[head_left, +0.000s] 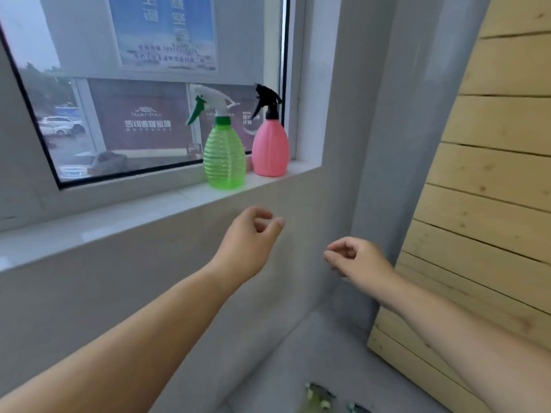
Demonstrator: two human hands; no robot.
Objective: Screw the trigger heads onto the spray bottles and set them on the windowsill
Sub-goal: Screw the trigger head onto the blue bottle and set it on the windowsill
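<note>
Two spray bottles stand upright on the windowsill (pixel 119 216) w/ trigger heads on: green bottle (pixel 225 158) near the front edge, pink bottle (pixel 270 147) just beside it, by the window frame. Left hand (pixel 249 234) and right hand (pixel 357 259) hover below, each grip loosely curled, holding nothing. Risk: a stray knock could tip the green one off the ledge.

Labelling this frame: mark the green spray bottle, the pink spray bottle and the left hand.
green spray bottle (pixel 224 156), head view, ribbed body.
pink spray bottle (pixel 270 147), head view, smooth body.
left hand (pixel 250 234), head view, back of hand.
</note>
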